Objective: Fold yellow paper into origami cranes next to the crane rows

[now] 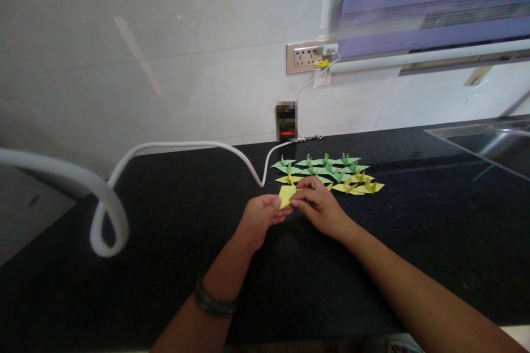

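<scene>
A small piece of folded yellow paper (286, 196) is held up between my two hands, above the dark countertop. My left hand (261, 217) pinches its left side between thumb and fingers. On the right side, my right hand (318, 202) grips the paper's edge with thumb and fingertips. Just behind my hands sit several green paper cranes (328, 167) in rows. Several yellow paper cranes (359, 183) lie in front of them, and my right hand hides part of that row.
A white cable (190, 144) loops over the left of the black countertop (174, 276). Against the tiled wall stands a phone-like upright object (286, 121), its front pixelated. A wall socket (304, 58) holds a white charger. At the right is a sink edge (476, 138).
</scene>
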`<action>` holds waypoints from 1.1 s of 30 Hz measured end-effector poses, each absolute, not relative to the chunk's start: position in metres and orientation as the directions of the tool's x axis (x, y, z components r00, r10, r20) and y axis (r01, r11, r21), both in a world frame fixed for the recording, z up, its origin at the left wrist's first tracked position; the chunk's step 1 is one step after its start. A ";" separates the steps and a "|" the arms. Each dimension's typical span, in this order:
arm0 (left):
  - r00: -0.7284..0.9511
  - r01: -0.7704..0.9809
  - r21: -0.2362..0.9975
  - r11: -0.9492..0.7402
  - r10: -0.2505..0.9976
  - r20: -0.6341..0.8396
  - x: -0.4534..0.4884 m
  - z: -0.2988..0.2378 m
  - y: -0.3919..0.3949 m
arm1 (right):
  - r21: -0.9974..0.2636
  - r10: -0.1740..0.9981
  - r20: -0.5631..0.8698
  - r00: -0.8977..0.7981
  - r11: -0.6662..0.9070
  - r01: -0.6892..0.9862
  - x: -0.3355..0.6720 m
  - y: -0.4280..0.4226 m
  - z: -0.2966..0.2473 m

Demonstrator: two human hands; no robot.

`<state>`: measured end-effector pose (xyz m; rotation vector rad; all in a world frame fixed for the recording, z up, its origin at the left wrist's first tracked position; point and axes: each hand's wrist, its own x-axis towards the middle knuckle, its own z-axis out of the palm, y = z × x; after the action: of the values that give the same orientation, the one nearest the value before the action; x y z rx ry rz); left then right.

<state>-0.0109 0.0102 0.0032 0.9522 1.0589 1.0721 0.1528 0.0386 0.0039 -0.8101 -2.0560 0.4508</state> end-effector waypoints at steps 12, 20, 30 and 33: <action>0.117 -0.096 0.974 0.204 0.974 -0.193 -0.003 0.007 0.007 | -0.656 0.779 0.576 -0.248 0.622 0.428 0.142 0.033 -0.002; 0.088 -0.065 0.985 0.160 0.984 -0.154 -0.002 0.003 0.009 | -0.658 0.785 0.574 -0.233 0.612 0.439 0.141 0.032 -0.002; 0.063 -0.066 0.985 0.158 0.986 -0.154 -0.001 0.006 0.008 | -0.734 0.842 0.503 -0.193 0.535 0.419 0.141 0.034 -0.007; 0.072 -0.057 0.987 0.149 0.987 -0.145 -0.002 0.008 0.008 | -0.843 0.890 0.417 -0.184 0.454 0.289 0.141 0.036 -0.008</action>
<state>-0.0021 0.0081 0.0078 1.0873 1.1807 1.0801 0.1411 0.0363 -0.0081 -1.0215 -1.7146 0.7605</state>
